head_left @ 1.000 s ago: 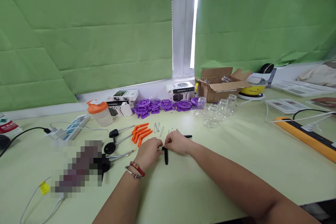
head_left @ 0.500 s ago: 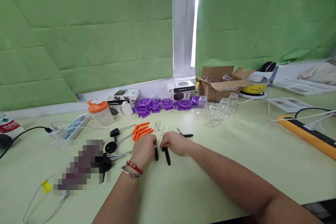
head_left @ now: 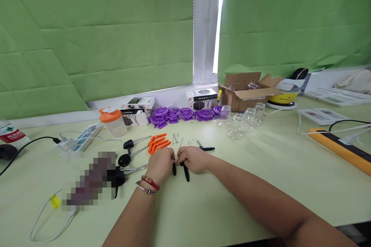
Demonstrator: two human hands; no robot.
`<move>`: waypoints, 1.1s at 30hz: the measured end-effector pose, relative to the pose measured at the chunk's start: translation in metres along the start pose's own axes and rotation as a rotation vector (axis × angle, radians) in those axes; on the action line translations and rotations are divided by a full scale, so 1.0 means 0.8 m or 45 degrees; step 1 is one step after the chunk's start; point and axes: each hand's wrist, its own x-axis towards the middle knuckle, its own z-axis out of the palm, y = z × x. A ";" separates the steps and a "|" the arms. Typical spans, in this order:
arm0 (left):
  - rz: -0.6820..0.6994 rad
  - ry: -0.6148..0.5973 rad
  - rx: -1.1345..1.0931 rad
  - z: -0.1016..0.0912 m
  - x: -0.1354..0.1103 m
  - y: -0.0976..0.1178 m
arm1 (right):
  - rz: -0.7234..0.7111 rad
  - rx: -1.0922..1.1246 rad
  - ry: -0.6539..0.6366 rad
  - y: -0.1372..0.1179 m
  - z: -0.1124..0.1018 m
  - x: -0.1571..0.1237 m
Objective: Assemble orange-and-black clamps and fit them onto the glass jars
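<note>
Through the head camera I read the following. Left hand (head_left: pixel 160 163): fingers bent and narrow, at the upper end of the left black part (head_left: pixel 174 170); I cannot tell whether they grip it. Right hand (head_left: pixel 193 158): thumb and fingertips drawn narrow, at the upper end of the middle black part (head_left: pixel 186 173), which lies on the table (head_left: pixel 220 208); I cannot tell whether they hold anything. A third black part (head_left: pixel 208 148) lies beyond the right hand, near a coil spring (head_left: pixel 199 144). Orange levers (head_left: pixel 158 145) lie beyond the left hand, with metal pins (head_left: pixel 177 137) to their right. Black knobs (head_left: pixel 124 160) with metal rods (head_left: pixel 139 151) lie left of the left hand. Purple parts (head_left: pixel 185 114) and glass jars (head_left: pixel 237 125) sit farther back
</note>
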 end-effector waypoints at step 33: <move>0.155 0.041 -0.011 -0.002 -0.009 0.029 | 0.078 0.014 0.367 0.004 -0.052 -0.010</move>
